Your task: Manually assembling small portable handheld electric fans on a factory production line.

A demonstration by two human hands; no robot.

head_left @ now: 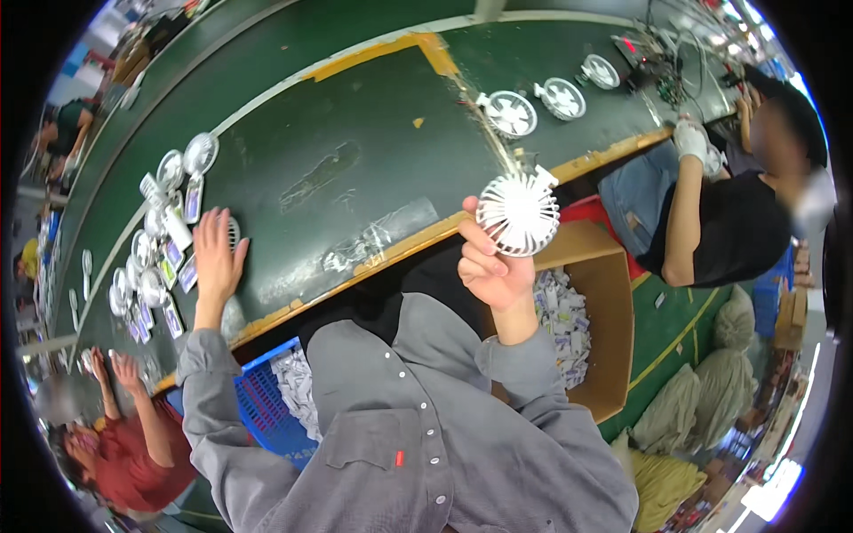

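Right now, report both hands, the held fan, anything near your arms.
Right hand holds white fan, grille toward camera. Left hand open, beside clustered fans. Open cardboard box close by, right side.

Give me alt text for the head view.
The wearer's right hand holds up a round white slatted fan head; the left hand partly covers another slatted part beside a cluster of white fans on a green worktable. A co-worker in black is at the right, another in red at the left.
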